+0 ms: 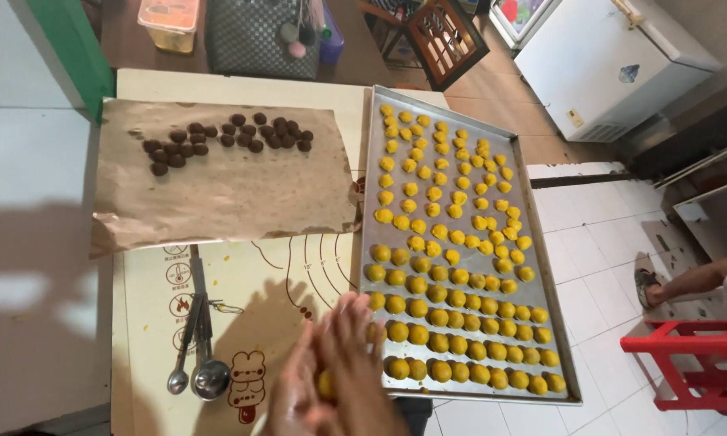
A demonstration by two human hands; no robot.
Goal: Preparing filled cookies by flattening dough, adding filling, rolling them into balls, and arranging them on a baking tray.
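Observation:
My left hand and my right hand are pressed palm to palm near the bottom middle, with a small yellow dough ball between them. They hover over the beige baking mat, at the near left corner of the metal baking tray. The tray holds several rows of yellow dough balls. On brown parchment paper to the left lie several dark brown balls.
Metal measuring spoons lie on the mat left of my hands. A red plastic stool and another person's foot are on the tiled floor at right. A white freezer stands at back right.

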